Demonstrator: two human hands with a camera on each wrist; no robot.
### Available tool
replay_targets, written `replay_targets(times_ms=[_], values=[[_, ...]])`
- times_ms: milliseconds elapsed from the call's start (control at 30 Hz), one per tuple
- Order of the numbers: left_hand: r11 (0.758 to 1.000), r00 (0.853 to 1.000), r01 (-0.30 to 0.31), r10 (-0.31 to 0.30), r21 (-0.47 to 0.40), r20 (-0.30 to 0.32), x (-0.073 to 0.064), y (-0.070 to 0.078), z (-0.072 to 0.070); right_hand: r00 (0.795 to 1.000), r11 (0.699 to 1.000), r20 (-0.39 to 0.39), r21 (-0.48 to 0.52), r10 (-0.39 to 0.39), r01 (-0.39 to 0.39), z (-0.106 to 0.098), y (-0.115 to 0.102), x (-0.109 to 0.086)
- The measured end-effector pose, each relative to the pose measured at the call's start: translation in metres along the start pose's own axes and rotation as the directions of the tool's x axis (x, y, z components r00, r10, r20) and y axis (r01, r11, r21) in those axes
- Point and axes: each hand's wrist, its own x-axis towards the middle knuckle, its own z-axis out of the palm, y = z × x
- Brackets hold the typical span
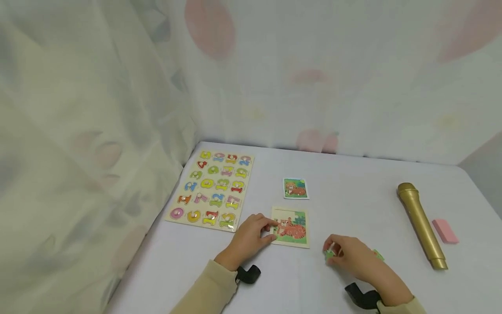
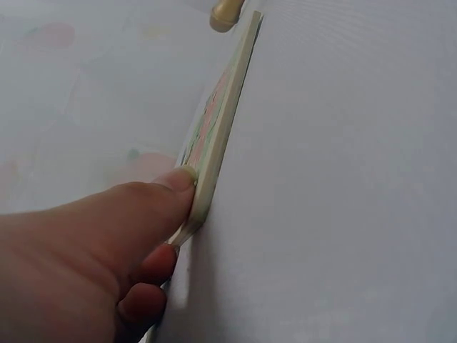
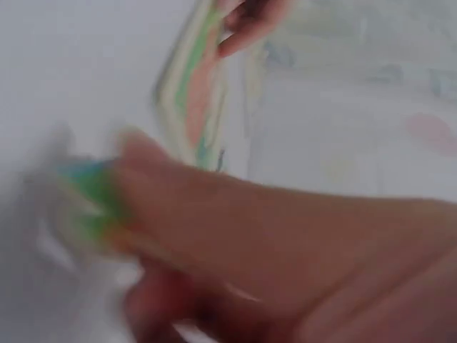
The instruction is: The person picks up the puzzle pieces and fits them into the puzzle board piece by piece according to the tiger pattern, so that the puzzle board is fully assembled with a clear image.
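A small tiger jigsaw board (image 1: 292, 235) lies on the white table, with a gap in the picture at its upper left. My left hand (image 1: 251, 237) holds the board by its left side; the thumb (image 2: 178, 179) presses its near corner while a fingertip reaches over the picture. To the right of the board, my right hand (image 1: 354, 257) pinches a green puzzle piece (image 1: 329, 253) between thumb and fingers. That piece (image 3: 96, 196) looks blurred in the right wrist view, green with some blue and orange. Another green piece (image 1: 378, 254) shows partly behind the right hand.
A tiger picture card (image 1: 296, 189) lies beyond the jigsaw board. On the left is a large number board (image 1: 209, 192) with colourful numerals. Toward the right lie a gold microphone (image 1: 421, 224) and a pink block (image 1: 445, 231). Patterned curtains (image 1: 313, 87) hang at the back and left.
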Motion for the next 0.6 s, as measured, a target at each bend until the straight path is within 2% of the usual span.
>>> replay_targets(times_ms=[133,200,267,433,600], values=[[1.0,1.0,0.014,-0.014,-0.002,-0.008,-0.001,0.0,-0.001,0.993,0.979,-0.083,0.178,-0.081,0.095,-0.006,-0.012,0.026],[1.0,1.0,0.014,-0.014,0.0,-0.011,-0.001,0.0,-0.001,0.991,0.962,-0.112,0.254,-0.073,0.1,-0.007,-0.018,0.042],[1.0,1.0,0.009,-0.009,0.004,-0.01,-0.001,0.0,-0.001,0.989,0.952,-0.132,0.286,-0.069,0.105,-0.006,-0.025,0.059],[1.0,1.0,0.003,-0.003,0.007,-0.014,0.0,0.0,0.001,0.986,0.956,-0.123,0.257,-0.114,0.142,0.001,-0.036,0.097],[1.0,1.0,0.001,-0.001,0.0,-0.013,0.001,-0.001,0.003,0.984,0.974,-0.108,0.163,-0.138,0.155,0.006,-0.044,0.118]])
